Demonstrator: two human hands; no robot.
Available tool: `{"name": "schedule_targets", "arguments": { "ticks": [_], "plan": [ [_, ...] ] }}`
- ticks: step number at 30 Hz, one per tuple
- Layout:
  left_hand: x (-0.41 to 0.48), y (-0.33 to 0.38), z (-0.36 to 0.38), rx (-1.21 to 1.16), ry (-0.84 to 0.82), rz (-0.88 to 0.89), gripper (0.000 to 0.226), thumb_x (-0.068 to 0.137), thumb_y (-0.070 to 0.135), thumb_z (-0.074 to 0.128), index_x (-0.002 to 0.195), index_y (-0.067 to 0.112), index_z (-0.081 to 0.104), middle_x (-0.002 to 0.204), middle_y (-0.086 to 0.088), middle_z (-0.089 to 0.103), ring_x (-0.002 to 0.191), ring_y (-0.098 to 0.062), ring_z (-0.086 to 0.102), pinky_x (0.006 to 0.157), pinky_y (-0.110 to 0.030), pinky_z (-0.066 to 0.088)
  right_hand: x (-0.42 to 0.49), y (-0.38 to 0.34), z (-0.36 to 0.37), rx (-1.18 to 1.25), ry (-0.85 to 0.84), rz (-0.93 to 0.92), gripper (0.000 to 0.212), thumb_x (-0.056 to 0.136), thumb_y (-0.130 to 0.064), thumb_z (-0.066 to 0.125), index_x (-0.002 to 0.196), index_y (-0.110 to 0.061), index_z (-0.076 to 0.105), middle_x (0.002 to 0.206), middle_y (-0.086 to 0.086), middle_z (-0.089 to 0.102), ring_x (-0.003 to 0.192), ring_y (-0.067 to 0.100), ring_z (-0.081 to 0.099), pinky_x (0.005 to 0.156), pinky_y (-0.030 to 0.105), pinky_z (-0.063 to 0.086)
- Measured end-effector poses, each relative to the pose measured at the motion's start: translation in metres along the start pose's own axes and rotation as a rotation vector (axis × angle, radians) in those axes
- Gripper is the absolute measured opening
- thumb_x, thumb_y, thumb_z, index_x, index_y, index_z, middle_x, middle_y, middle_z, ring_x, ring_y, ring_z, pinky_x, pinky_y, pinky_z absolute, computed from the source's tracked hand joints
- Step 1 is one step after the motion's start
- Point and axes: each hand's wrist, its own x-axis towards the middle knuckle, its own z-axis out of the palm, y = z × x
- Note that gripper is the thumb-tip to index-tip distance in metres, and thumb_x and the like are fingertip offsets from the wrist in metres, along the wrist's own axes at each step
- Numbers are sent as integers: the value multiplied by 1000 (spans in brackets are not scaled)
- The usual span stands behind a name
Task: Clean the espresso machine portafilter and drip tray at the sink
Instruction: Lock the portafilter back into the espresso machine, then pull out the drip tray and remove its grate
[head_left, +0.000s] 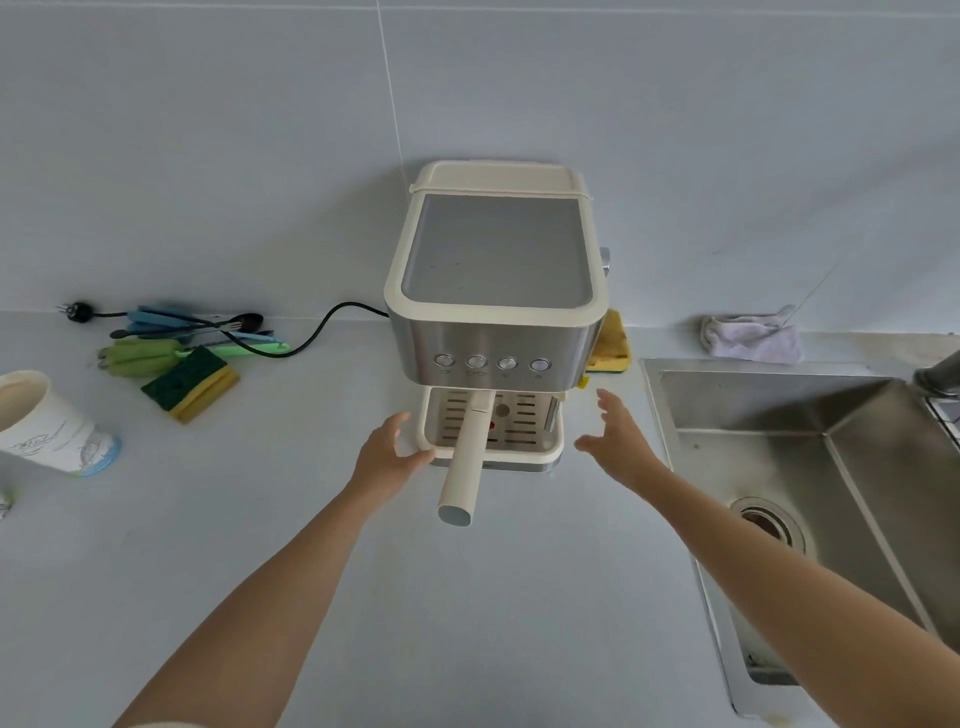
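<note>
A cream and steel espresso machine (493, 291) stands on the grey counter against the wall. Its portafilter (465, 462) is locked in, with the cream handle pointing toward me. Below it sits the cream slotted drip tray (519, 447). My left hand (387, 452) is at the tray's front left corner, fingers apart, thumb touching the tray's edge. My right hand (618, 436) hovers open just right of the tray, apart from it. The steel sink (779, 441) lies to the right.
A green and yellow sponge (189, 384), a green brush and blue utensils (171, 332) lie at left, with the machine's black cord (322, 327). A paper cup (47, 421) stands far left. Another sponge (613, 348), a cloth (750, 338) and the tap (940, 374) are near the sink.
</note>
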Motion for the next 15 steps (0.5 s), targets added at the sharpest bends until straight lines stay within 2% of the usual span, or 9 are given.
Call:
{"name": "schedule_targets", "arguments": {
  "ticks": [2,3,5,8,11,15],
  "plan": [
    [7,0,1,95,-15,67,78,70,36,73,137,17,38,133,-4,49,127,-25,43,98,-36,38,7,9,10,-150,-53,0,88,81,-12,67,147,-10,10,155,10,18,142,27,20,113,38,23],
    [12,2,2,133,-17,102,82,59,46,72,131,18,44,122,1,55,119,-24,50,92,-36,42,9,11,14,-198,-73,-17,93,79,-16,71,147,-10,8,155,9,18,142,27,19,114,38,22],
    [23,2,7,223,-9,145,88,45,58,62,121,17,47,109,-1,61,105,-28,57,83,-41,48,13,12,21,-247,-91,-79,95,75,-21,75,146,-9,12,150,9,27,138,27,26,112,37,23],
    [43,1,17,359,-36,169,88,47,56,63,119,8,44,109,-9,58,104,-33,54,83,-45,48,28,15,30,-300,-91,-155,96,66,-28,81,139,-10,22,138,7,38,128,26,36,110,38,29],
    [52,6,22,376,-42,180,79,48,50,63,116,13,47,112,-4,55,109,-27,51,88,-42,45,40,20,38,-375,-122,-161,108,60,-38,82,142,-9,19,139,6,34,129,25,33,112,37,27],
    [62,2,21,373,-79,190,91,46,50,69,126,16,43,117,-3,54,111,-24,52,93,-38,45,44,22,46,-374,-144,-146,106,62,-37,81,143,-10,19,139,4,35,130,24,30,110,35,27]
  ]
}}
